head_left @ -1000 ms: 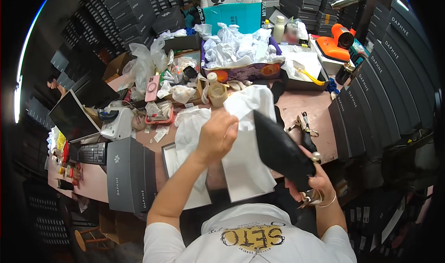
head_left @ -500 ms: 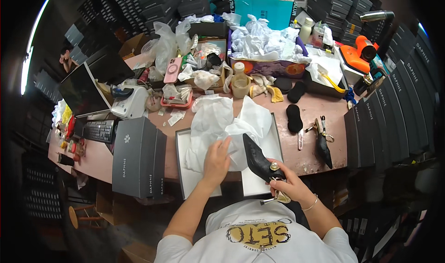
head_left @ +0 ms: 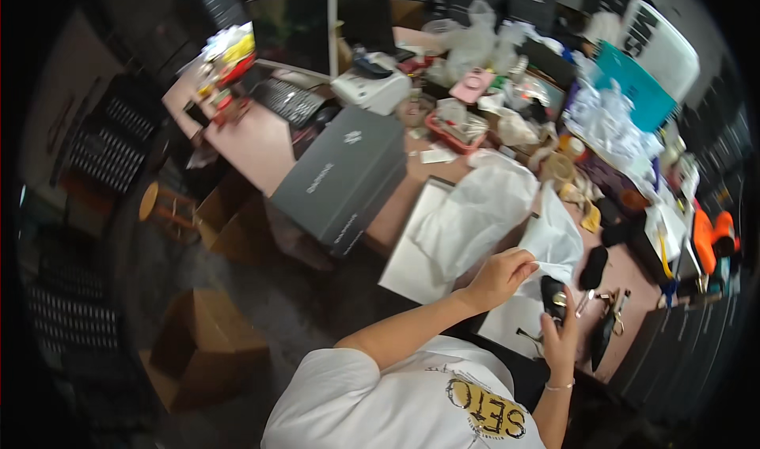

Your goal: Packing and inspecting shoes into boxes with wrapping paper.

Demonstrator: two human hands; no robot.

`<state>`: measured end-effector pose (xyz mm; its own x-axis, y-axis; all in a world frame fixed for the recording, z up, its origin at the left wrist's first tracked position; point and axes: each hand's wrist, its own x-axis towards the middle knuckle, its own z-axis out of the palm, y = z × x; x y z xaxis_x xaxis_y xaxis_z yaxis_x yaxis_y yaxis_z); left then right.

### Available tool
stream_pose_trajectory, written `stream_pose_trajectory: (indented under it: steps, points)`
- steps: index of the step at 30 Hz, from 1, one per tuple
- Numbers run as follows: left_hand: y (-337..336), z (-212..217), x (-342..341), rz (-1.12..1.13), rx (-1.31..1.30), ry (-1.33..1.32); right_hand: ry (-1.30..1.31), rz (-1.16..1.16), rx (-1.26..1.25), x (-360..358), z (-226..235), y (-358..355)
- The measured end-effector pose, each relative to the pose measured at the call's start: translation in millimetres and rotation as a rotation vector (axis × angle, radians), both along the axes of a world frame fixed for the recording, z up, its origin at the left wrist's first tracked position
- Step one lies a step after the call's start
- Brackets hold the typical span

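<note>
My right hand (head_left: 560, 342) is wrapped round a black pointed shoe (head_left: 551, 297) with a round pearl-like ornament. Its toe points away from me, partly behind white tissue paper (head_left: 557, 231). Just left of the shoe, my left hand (head_left: 502, 278) pinches the near edge of that paper. Under both hands is an open shoe box part (head_left: 413, 269), white inside, with a second spread of tissue (head_left: 480, 209) in its left side. A second black pointed shoe (head_left: 603, 334) lies on the table to the right of my right hand.
A closed dark grey shoe box (head_left: 340, 180) stands at the table's left edge. Beyond are a red basket (head_left: 455, 136), a pink phone (head_left: 473, 85) and a bin of crumpled paper (head_left: 613, 125). Grey boxes (head_left: 673, 354) stack at right; an open carton (head_left: 204, 350) sits on the floor.
The view has swung left, so the table appears tilted. My left hand has closed on the tissue paper's edge, and the shoe in my right hand is now at the paper, its toe partly covered.
</note>
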<state>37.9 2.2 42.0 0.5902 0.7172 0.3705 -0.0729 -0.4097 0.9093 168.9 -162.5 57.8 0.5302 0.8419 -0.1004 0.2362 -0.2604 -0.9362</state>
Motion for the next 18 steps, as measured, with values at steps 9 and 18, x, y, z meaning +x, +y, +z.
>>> stream_pose_trajectory:
  steps: [9,18]
  points:
    - [1,20,-27,0.158,0.286,-0.061,-0.056,0.264,0.022,-36,17,7]
    - [-30,13,-63,0.11,0.574,-0.092,0.837,0.111,0.165,-21,-6,27]
